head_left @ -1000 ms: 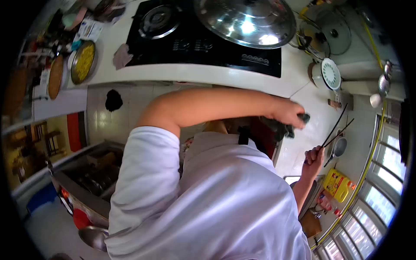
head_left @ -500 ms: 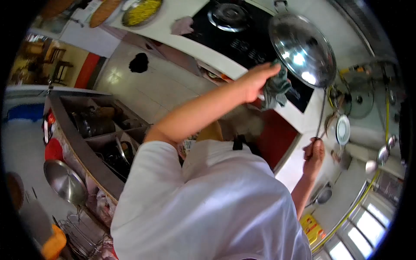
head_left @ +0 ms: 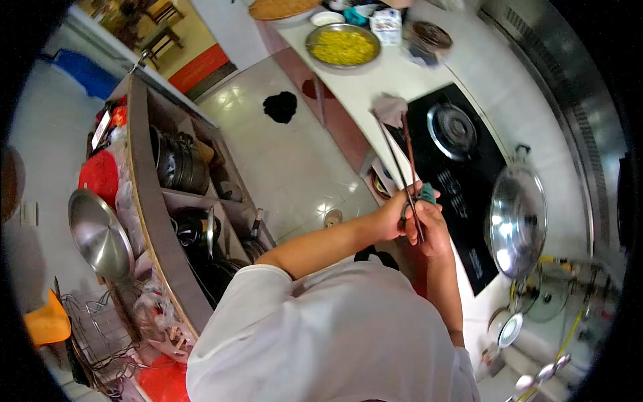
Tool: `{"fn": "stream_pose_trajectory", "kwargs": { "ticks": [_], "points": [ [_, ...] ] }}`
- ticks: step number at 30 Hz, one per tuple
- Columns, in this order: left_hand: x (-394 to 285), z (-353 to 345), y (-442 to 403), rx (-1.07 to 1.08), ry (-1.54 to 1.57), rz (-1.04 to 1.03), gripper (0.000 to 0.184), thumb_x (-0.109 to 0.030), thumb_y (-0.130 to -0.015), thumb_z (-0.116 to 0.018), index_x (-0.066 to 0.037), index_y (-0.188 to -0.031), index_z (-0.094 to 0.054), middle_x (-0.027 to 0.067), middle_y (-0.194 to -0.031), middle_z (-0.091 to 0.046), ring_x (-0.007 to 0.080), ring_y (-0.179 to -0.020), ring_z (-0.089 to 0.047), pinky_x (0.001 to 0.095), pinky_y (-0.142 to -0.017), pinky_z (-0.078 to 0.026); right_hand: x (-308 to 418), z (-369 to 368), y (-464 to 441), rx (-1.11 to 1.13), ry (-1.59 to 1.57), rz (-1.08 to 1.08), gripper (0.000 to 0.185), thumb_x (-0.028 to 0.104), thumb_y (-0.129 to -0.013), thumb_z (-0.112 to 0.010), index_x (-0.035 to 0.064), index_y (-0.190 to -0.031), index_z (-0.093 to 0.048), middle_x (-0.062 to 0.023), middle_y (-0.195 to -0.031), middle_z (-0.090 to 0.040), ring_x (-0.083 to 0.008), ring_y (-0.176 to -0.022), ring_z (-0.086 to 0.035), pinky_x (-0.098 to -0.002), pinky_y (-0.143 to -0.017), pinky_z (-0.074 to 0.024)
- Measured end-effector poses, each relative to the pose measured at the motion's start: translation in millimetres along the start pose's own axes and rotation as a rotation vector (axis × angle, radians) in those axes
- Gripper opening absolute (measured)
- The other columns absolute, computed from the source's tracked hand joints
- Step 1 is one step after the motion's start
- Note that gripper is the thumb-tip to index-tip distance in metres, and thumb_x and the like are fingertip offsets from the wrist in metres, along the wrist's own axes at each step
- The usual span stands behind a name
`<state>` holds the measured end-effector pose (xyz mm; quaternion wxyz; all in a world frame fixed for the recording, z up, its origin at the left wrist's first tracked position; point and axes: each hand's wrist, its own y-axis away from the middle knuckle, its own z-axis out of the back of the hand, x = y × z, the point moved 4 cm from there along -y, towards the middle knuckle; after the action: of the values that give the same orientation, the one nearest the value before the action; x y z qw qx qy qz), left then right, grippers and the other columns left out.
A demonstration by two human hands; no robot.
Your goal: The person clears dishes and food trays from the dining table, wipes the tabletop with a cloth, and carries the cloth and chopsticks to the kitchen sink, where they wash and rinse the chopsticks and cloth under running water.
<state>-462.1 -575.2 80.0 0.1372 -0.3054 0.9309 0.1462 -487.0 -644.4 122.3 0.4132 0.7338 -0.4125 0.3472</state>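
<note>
My left hand (head_left: 394, 216) is closed at the green cloth (head_left: 426, 194), which shows between both hands. Close beside it, my right hand (head_left: 434, 231) is closed on a pair of long, thin, dark tongs (head_left: 410, 161), whose two arms point away over the counter edge. The hands overlap around the tongs' lower end, so the exact grip of each is partly hidden. The tips reach toward a greyish-pink cloth (head_left: 390, 106) at the edge of the black cooktop (head_left: 462, 201). A lidded wok (head_left: 516, 224) with a shiny metal lid is on the cooktop, right of my hands.
A metal dish of yellow food (head_left: 343, 47) stands farther along the white counter (head_left: 362, 84). Behind the cooktop burner (head_left: 453, 130) runs the wall. On the left is a shelf unit (head_left: 144, 167) with pots and a steel bowl (head_left: 100, 233). A black item (head_left: 280, 107) lies on the floor.
My right hand has come from beside the wok up to my left hand, bringing the tongs. The left hand has drawn back from the lid with the green cloth. The view has turned.
</note>
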Motion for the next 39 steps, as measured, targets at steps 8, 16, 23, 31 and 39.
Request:
{"fn": "stream_pose_trajectory", "kwargs": {
  "ticks": [8, 16, 23, 31, 39],
  "points": [
    [-155, 78, 46, -0.342, -0.006, -0.512, 0.042, -0.042, -0.089, -0.035, -0.008, -0.11, -0.048, 0.0045, -0.073, -0.056, 0.0183, -0.057, -0.054, 0.0303, -0.045, -0.044, 0, -99, -170, 0.235, 0.308, 0.042, 0.037, 0.039, -0.088, -0.046, 0.0047, -0.076, -0.054, -0.006, -0.049, -0.05, -0.0146, -0.04, -0.047, -0.0263, -0.038, -0.0373],
    [-309, 132, 134, -0.575, 0.054, -0.937, 0.037, -0.037, -0.092, -0.035, -0.007, -0.106, -0.05, 0.0071, -0.092, -0.058, 0.0182, -0.084, -0.057, 0.0313, -0.072, -0.046, -9, -171, -291, 0.373, 0.316, 0.074, 0.032, 0.032, -0.092, -0.041, 0.0039, -0.087, -0.054, -0.003, -0.055, -0.049, -0.0106, -0.048, -0.046, -0.0237, -0.046, -0.0381],
    [-417, 165, 146, -0.775, -0.229, -0.929, 0.034, -0.031, -0.086, -0.053, -0.006, -0.108, -0.049, 0.0066, -0.091, -0.057, 0.0173, -0.076, -0.056, 0.0306, -0.059, -0.047, -28, -226, -404, 0.578, 0.265, -0.186, 0.032, 0.032, -0.092, -0.042, 0.0042, -0.084, -0.055, -0.0045, -0.062, -0.053, -0.0122, -0.054, -0.051, -0.0244, -0.052, -0.0419],
    [-564, 192, 139, -0.929, -0.746, -0.805, 0.03, -0.018, -0.081, -0.06, -0.006, -0.107, -0.051, 0.005, -0.085, -0.057, 0.0123, -0.071, -0.054, 0.0233, -0.058, -0.045, -8, -295, -548, 0.68, 0.289, -0.076, 0.036, 0.031, -0.092, -0.039, -0.0012, -0.089, -0.055, -0.0088, -0.072, -0.06, -0.0185, -0.069, -0.06, -0.0319, -0.064, -0.0489],
    [-699, 220, 172, -1.242, -1.232, -0.899, 0.028, -0.018, -0.08, -0.06, -0.002, -0.102, -0.052, 0.0096, -0.082, -0.058, 0.0164, -0.074, -0.056, 0.0273, -0.067, -0.044, 98, -368, -667, 0.366, 0.619, 0.468, 0.035, 0.022, -0.08, -0.059, 0.0018, -0.108, -0.054, -0.0086, -0.077, -0.058, -0.0143, -0.064, -0.057, -0.0271, -0.06, -0.0459]
  ]
}}
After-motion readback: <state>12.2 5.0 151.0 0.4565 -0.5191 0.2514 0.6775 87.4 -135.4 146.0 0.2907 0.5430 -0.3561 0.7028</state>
